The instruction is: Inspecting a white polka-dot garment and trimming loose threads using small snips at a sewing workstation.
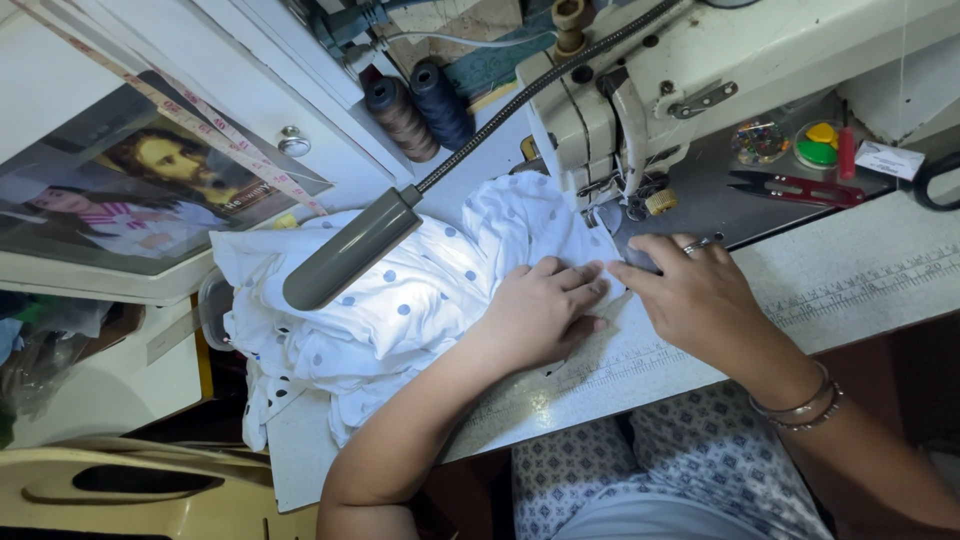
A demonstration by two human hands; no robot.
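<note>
— Where was the cloth when you looked over?

— The white dotted fabric (400,300) lay bunched on the sewing table (860,285), most of it heaped out past her left wrist and spilling off the far edge. Only its leading edge was flat, and that sat right under her fingertips, just in front of the sewing machine (640,100).

— And her hands?

— The left hand (540,310) was spread open, palm down, pressing the cloth flat; it gripped nothing. The right hand (700,295), with a ring on one finger, was open too, fingers laid flat beside the left with the tips nearly touching across the fabric's edge. The presser foot area stood just beyond those fingertips.

— Was she doing it well, do you think?

— I thought so. Flat palms kept the layers from creeping, and both hands stayed on the near side of the needle. I'd judge the thing to watch was the heap beyond her left hand: if it dragged, it would pull the seam crooked, so it wanted slack. The grey lamp (350,250) on its flexible arm hung over that heap, well to the outside of her left hand, lighting the cloth.

— Anything else within reach?

— Red thread snips (795,188) lay past her right hand on the machine bed, next to a little dish of coloured bits. Two thread cones (420,105) stood farther off, beyond the left hand, and a measuring tape (200,125) was draped over there too.
</note>
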